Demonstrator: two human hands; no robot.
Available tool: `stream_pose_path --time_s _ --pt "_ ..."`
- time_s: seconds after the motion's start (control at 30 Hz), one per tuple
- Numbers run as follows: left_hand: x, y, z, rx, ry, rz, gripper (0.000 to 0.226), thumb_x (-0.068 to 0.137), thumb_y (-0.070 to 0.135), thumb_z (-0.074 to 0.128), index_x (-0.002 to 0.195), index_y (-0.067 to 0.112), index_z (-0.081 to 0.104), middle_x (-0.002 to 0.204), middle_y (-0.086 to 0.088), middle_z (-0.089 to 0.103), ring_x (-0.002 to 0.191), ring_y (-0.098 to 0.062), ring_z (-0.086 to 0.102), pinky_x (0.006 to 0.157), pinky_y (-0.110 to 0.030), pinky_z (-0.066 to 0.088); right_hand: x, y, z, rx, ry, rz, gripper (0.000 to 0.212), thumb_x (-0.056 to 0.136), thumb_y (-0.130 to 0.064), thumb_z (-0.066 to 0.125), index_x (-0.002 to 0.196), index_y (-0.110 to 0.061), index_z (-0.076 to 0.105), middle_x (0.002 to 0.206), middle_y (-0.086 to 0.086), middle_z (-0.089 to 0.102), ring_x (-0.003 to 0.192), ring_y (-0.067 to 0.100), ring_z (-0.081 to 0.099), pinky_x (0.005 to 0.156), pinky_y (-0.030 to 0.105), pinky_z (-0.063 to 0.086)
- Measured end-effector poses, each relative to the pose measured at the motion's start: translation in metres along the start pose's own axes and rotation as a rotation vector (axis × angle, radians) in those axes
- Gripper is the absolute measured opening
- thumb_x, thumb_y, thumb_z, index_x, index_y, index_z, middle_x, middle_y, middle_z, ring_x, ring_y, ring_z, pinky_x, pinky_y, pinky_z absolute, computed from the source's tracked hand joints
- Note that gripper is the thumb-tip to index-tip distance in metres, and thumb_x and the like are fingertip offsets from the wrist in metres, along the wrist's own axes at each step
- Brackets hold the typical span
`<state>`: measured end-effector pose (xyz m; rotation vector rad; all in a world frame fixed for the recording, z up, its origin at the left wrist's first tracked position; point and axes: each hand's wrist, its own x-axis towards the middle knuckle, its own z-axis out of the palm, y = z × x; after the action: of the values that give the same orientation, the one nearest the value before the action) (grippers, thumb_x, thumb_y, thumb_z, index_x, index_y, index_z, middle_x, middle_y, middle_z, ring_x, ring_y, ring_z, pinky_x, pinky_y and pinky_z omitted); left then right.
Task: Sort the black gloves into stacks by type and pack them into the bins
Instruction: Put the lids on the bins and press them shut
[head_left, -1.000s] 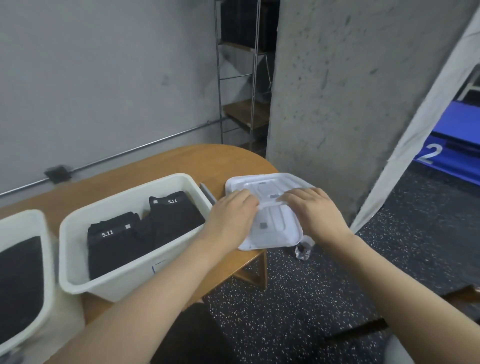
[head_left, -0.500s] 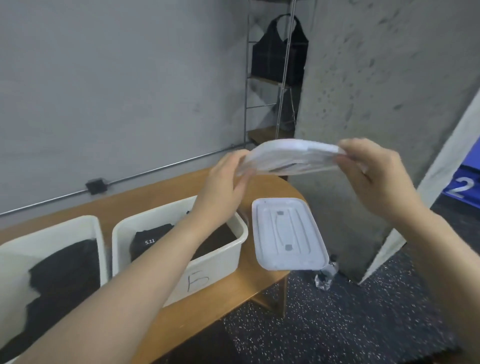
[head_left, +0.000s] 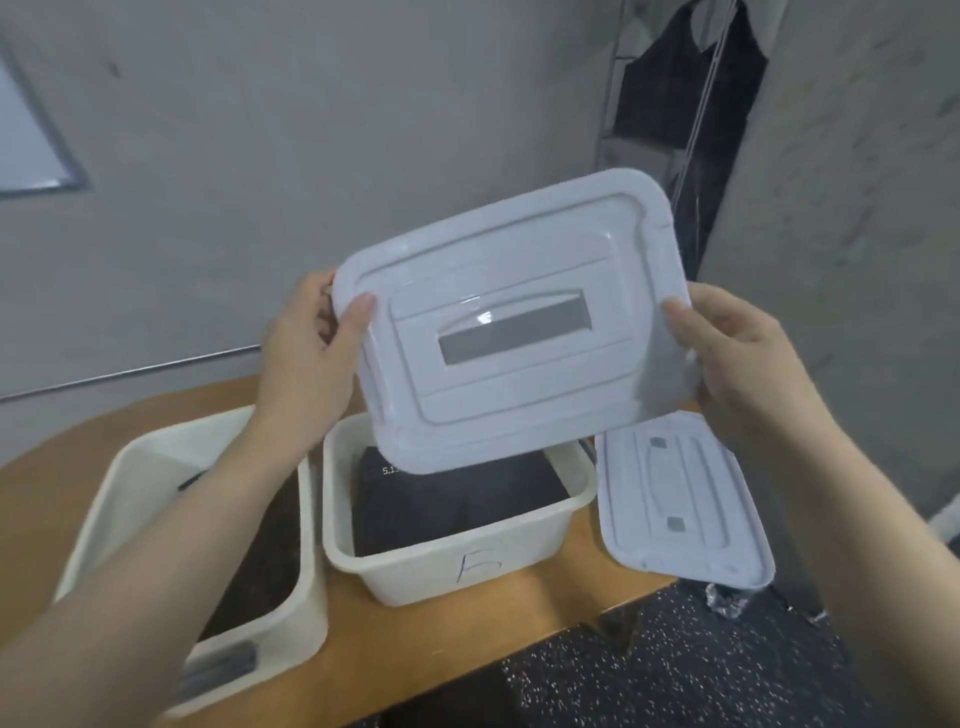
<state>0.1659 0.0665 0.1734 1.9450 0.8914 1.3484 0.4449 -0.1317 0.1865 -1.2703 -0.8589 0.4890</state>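
I hold a white bin lid (head_left: 511, 322) up in the air, tilted with its top face toward me, above the middle bin. My left hand (head_left: 306, 358) grips its left edge, thumb on the face. My right hand (head_left: 737, 358) grips its right edge the same way. Below it stands a white bin marked with a handwritten letter (head_left: 462, 566), holding folded black gloves (head_left: 457, 504) with a small white label. A second white bin (head_left: 306, 613) at the left holds more black gloves (head_left: 260, 561), partly hidden by my left forearm.
A second white lid (head_left: 680, 499) lies flat on the wooden table (head_left: 561, 608) right of the middle bin, overhanging the table's edge. A concrete pillar (head_left: 841, 208) and a wire rack with a dark bag (head_left: 685, 83) stand behind. A crumpled bottle (head_left: 727, 600) lies on the speckled floor.
Both hands lifted the top lid off the lid stack on the table, raised it and turned its top face toward me, moving it left above the middle bin.
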Motion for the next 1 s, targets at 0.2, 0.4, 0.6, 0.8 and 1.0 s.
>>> stream_pose_path --time_s 0.2,0.4,0.6,0.8,1.0 --pt "-0.004 -0.036 -0.029 0.382 -0.077 -0.148 0.036 0.105 0.027 0.054 0.071 0.016 0.046 0.062 0.001 0.041 0.057 -0.019 0.037 0.053 -0.020 0.029 -0.010 0.046 0.046 -0.130 -0.133 0.104 0.028 0.102 -0.016 0.060 0.127 -0.021 0.070 0.113 -0.007 0.077 0.103 0.016 0.074 0.086 0.035 0.060" --pt "-0.009 -0.066 -0.039 0.523 -0.232 -0.229 0.035 0.104 0.032 0.051 0.075 0.012 0.052 0.065 -0.005 0.051 0.065 -0.026 0.046 0.060 -0.035 0.033 -0.020 0.085 0.061 -0.414 -0.162 0.052 0.025 0.103 -0.027 0.057 0.125 -0.035 0.065 0.109 -0.023 0.072 0.102 0.001 0.067 0.084 0.031 0.058" --pt "-0.013 -0.081 -0.032 0.685 -0.420 -0.235 0.034 0.106 0.043 0.046 0.088 0.016 0.057 0.079 -0.003 0.060 0.077 -0.026 0.056 0.067 -0.038 0.040 -0.031 0.102 0.062 -0.406 -0.133 0.119 0.030 0.105 -0.022 0.050 0.121 -0.045 0.061 0.107 -0.033 0.067 0.104 -0.009 0.060 0.076 0.013 0.046" --pt "-0.015 -0.090 -0.029 0.825 -0.473 -0.209 0.036 0.106 0.042 0.042 0.079 0.018 0.042 0.073 -0.007 0.057 0.073 -0.033 0.057 0.062 -0.039 0.040 -0.036 0.116 0.065 -0.397 -0.100 0.195 0.032 0.106 -0.025 0.048 0.129 -0.045 0.059 0.109 -0.031 0.066 0.103 -0.018 0.056 0.075 0.010 0.045" --pt "-0.017 -0.099 -0.025 0.927 -0.502 -0.169 0.035 0.107 0.039 0.041 0.090 0.010 0.051 0.071 -0.006 0.054 0.071 -0.030 0.056 0.059 -0.036 0.035 -0.037 0.126 0.067 -0.411 -0.077 0.223 0.042 0.106 -0.020 0.048 0.146 -0.029 0.055 0.151 -0.021 0.046 0.140 0.001 0.042 0.101 0.009 0.033"
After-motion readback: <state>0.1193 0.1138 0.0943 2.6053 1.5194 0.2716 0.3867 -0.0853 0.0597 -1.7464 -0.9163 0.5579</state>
